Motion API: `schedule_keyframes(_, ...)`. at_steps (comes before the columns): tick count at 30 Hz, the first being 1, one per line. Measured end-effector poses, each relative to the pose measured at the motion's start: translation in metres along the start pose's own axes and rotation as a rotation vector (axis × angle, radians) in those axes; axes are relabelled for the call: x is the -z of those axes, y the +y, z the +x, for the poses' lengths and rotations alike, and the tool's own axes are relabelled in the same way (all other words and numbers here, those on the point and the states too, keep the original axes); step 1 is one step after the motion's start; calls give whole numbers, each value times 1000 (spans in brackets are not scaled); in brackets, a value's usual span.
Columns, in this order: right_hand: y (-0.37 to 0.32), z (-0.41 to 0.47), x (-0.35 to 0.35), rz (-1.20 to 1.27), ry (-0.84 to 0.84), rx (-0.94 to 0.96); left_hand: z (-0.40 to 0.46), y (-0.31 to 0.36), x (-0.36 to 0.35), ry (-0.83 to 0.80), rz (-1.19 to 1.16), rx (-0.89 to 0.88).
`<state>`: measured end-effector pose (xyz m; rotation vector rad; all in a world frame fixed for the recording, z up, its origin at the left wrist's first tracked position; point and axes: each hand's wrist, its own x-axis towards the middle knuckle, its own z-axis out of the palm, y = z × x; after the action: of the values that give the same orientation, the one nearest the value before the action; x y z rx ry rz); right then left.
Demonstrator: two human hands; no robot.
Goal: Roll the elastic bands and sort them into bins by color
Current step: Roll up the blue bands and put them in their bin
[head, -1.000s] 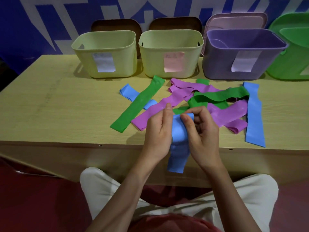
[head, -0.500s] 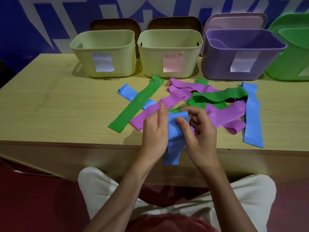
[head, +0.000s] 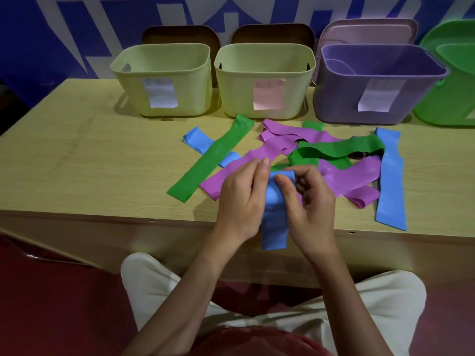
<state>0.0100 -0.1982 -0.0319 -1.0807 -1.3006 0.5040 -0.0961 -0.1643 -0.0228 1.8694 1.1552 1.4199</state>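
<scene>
Nearest the camera, both hands hold one blue band over the front edge of the worktop. The left hand pinches its upper part from the left side, fingers curled against it, and the right hand grips it from the right with the thumb pressed on the folded top end. The band's long axis runs near to far, close to vertical as seen here; its free tail hangs down past the worktop's edge, toward the person's lap (light trousers show below).

Just behind the hands lies the loose heap. A long green band runs diagonally from near left to far right, crossing over a short blue band. A purple band slants the same way beside it, partly hidden by the left hand. To the right more purple bands tangle with a looped green band, and a flat blue band lies at the heap's right edge, long axis near to far.

The left part of the worktop is bare wood. Along the far edge stand three bins in a row, close together: a left yellow-green bin, a middle yellow-green bin and a purple bin, each with a paper label on its front. A green container sits at the far right, cut off by the frame
</scene>
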Motion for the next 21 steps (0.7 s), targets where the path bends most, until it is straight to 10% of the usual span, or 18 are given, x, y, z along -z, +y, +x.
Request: schedule_keyframes(21,-9,5,-1,91,10,-69,5,13,-4,51,-271,330)
